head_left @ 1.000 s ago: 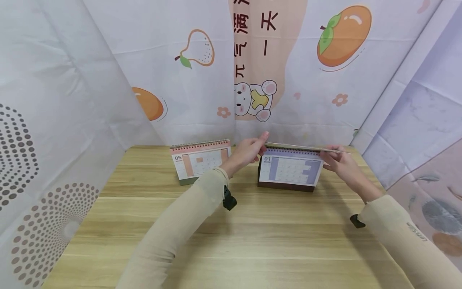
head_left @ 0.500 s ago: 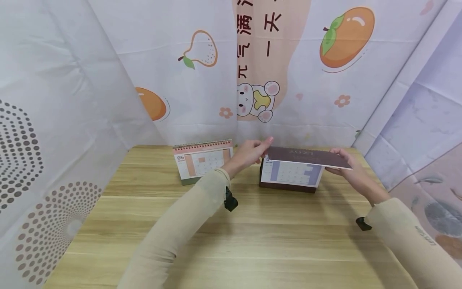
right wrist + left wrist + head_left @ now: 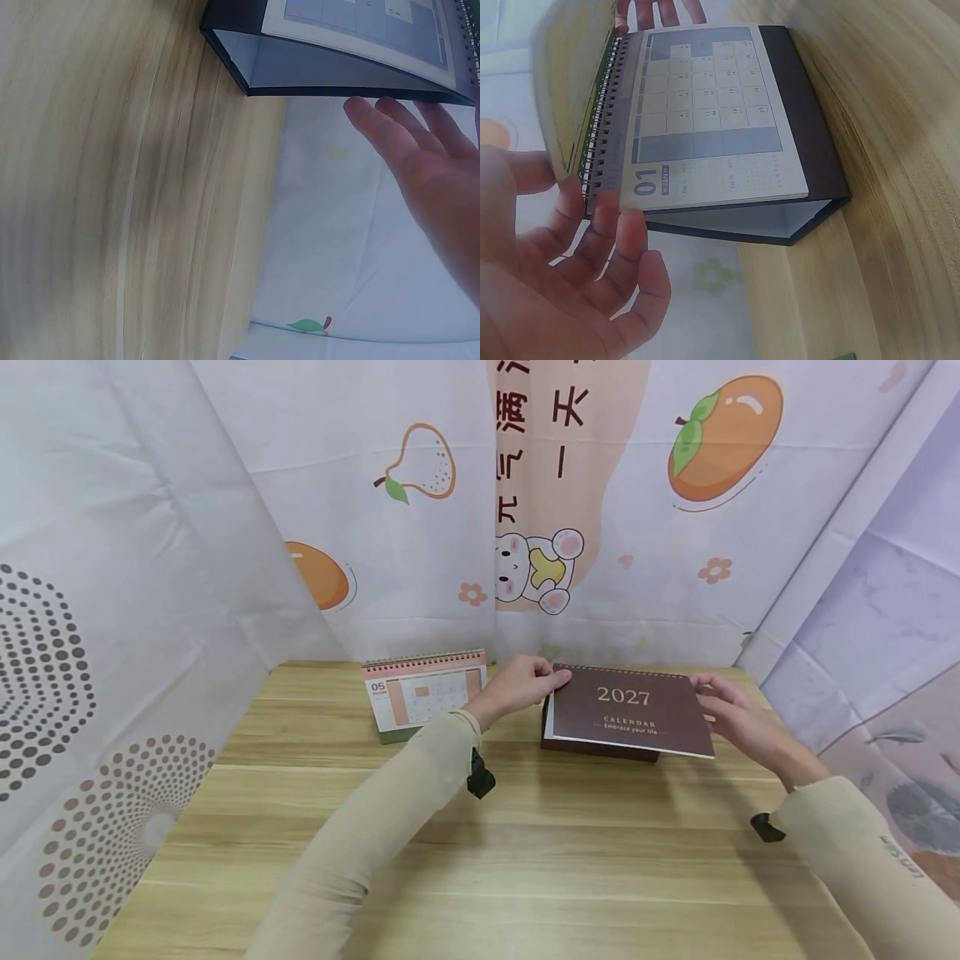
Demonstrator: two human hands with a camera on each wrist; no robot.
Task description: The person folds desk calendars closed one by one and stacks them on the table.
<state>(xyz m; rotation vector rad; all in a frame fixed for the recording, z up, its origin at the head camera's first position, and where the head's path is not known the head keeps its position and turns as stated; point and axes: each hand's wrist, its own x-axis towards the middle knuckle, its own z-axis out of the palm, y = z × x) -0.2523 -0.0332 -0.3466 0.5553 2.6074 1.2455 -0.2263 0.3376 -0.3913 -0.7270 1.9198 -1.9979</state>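
Observation:
A spiral-bound desk calendar (image 3: 600, 752) on a dark brown stand is on the wooden table. Its brown cover (image 3: 630, 710), lettered 2027, slants down over the front in the head view. The left wrist view shows the cover raised from the coil above the 01 page (image 3: 705, 97). My left hand (image 3: 517, 685) grips the calendar's upper left corner, thumb on the cover and fingers (image 3: 600, 240) curled by the coil end. At the cover's right edge is my right hand (image 3: 738, 718); its fingers (image 3: 420, 135) extend to the stand's rear edge, with its thumb outside the right wrist view.
A second desk calendar (image 3: 427, 693), pink-topped and open at 05, stands to the left, partly hidden by my left wrist. Behind the table (image 3: 525, 860) hangs a white curtain (image 3: 337, 468) with fruit prints. More printed cloth borders both sides.
The brown cover has swung forward and down from edge-on to its 2027 face, covering the 01 page in the head view. My right hand moved right and down with it; the left stayed at the corner.

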